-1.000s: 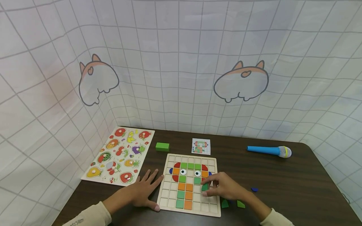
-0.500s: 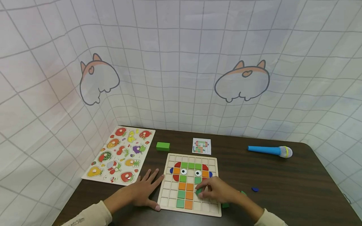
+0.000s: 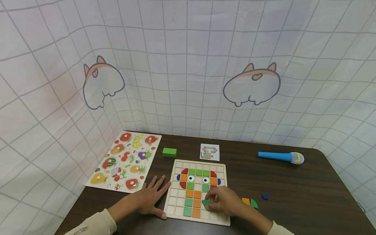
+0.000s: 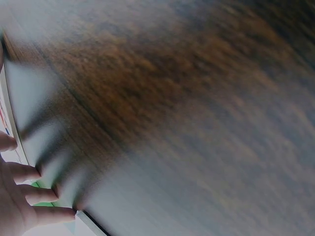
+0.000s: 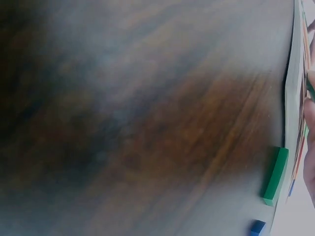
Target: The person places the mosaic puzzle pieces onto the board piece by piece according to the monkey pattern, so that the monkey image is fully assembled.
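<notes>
My right hand (image 3: 224, 200) pinches a dark green piece (image 3: 205, 202) between thumb and fingers, low over the wooden grid board (image 3: 171, 201). The green piece is tilted, its lower edge near a cell right of the orange squares (image 3: 196, 203). At the board's left edge, my left hand (image 3: 148, 199) lies with fingers spread, fingertips and thumb touching the rim. In the left wrist view, the fingers of that hand (image 4: 19, 196) reach out straight. On the board, red, orange, green and blue pieces and two eye discs (image 3: 191, 178) form a figure.
Behind the board lie a picture card (image 3: 210, 152) and a green block (image 3: 169, 152). A fruit puzzle (image 3: 124, 161) is at the left, a toy microphone (image 3: 280, 157) at the right. Loose orange (image 3: 245, 201), green (image 3: 254, 203) and blue (image 3: 265, 197) pieces lie right of the board.
My right hand has moved left and slightly towards me over the board, carrying the green piece, which has turned. Loose orange and green pieces now show beside the forearm. The left hand stays put.
</notes>
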The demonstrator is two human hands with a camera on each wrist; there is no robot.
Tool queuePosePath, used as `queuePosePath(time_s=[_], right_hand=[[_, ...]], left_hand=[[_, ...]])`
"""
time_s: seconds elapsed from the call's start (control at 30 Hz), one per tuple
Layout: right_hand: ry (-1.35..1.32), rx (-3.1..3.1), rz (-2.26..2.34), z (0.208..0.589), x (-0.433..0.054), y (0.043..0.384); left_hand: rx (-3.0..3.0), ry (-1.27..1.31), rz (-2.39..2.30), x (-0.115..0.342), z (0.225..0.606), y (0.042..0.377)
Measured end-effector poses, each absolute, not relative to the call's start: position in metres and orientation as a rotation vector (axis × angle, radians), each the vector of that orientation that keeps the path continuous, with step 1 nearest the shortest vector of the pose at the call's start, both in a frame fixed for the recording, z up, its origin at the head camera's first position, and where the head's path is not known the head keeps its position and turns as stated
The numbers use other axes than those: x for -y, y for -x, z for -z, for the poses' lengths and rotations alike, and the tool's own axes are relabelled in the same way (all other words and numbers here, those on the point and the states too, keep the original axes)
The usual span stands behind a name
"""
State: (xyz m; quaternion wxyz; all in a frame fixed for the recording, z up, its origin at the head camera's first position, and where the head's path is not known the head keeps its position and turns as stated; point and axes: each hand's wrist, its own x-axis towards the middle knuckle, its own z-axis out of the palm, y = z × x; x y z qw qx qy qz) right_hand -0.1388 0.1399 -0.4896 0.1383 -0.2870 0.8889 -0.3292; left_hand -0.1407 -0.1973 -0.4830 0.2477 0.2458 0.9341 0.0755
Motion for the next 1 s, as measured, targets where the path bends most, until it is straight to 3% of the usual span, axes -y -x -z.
queuePosePath(time_s=[1.0], right_hand=[[0.757, -2.629, 0.841, 0.4821, -0.1342, 0.1295]], left_hand=[[-2.554, -0.691, -0.243, 0.1984, 0.4853, 0.1403]])
